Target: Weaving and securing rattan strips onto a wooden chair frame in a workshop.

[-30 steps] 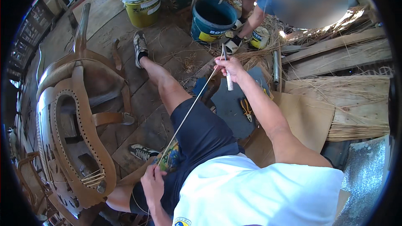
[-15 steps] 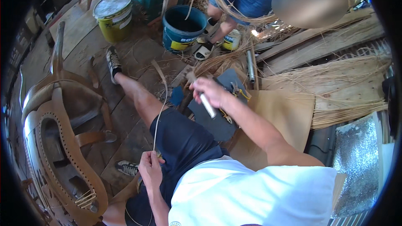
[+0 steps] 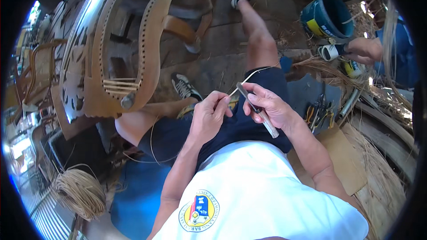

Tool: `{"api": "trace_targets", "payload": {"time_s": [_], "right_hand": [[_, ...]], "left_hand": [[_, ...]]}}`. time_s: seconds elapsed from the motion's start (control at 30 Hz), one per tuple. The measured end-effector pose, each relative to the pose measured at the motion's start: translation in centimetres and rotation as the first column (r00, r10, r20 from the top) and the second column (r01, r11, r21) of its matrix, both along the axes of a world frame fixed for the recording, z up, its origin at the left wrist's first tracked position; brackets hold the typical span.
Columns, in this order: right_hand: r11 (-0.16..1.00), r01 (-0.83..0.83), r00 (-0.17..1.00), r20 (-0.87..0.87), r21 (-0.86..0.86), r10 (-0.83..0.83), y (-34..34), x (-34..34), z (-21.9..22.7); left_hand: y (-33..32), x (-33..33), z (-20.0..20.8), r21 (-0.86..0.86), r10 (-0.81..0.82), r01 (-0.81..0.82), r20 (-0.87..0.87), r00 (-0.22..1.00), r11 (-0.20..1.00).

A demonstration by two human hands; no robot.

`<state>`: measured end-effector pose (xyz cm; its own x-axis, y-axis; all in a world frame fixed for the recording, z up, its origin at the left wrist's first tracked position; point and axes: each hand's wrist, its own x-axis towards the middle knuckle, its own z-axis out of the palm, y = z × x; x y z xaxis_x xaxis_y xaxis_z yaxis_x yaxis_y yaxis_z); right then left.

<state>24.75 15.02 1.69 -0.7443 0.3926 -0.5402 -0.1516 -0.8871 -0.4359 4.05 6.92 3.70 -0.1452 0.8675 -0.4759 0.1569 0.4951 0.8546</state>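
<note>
My left hand [image 3: 210, 112] is closed, pinching a thin, pale cane strip [image 3: 252, 76] above my lap. My right hand [image 3: 270, 105] grips a knife [image 3: 269, 125] by its pale handle. The dark blade meets the strip just beyond my left fingertips. Beside my left knee leans a curved wooden chair frame [image 3: 153, 58], its oval opening edged with small holes. Several cane strands [image 3: 120, 87] cross the lower end of that opening. A rounded grey-brown knob [image 3: 128, 101] sits below them.
A coil of cane [image 3: 80, 194] lies at lower left. Several pliers [image 3: 321, 113] rest on a dark mat to the right. A dark teal bucket [image 3: 327, 15] stands by another person's leg [image 3: 365, 49]. Loose fibres and boards [image 3: 387, 124] lie at far right.
The view has swung left, towards the chair frame. My right hand has brought the knife back from over the mat to the strip beside my left hand.
</note>
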Motion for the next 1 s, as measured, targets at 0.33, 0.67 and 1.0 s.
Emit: {"api": "trace_targets", "payload": {"time_s": [0.33, 0.67, 1.0], "right_hand": [[0.999, -0.036, 0.999, 0.035, -0.015, 0.037, -1.0, -1.0, -1.5], [0.999, 0.037, 0.987, 0.158, 0.009, -0.038, -1.0, -0.6, -2.1], [0.961, 0.263, 0.915, 0.292, 0.091, -0.278, 3.6, 5.3, -2.3]], "left_hand": [[-1.4, -0.4, -1.5, 0.078, -0.053, 0.061, -0.100, 0.994, 0.995], [-2.7, -0.1, -1.9, 0.151, -0.117, 0.146, -0.188, 0.975, 0.978], [-5.4, -1.8, -0.3, 0.147, -0.087, 0.125, -0.241, 0.967, 0.981]]}}
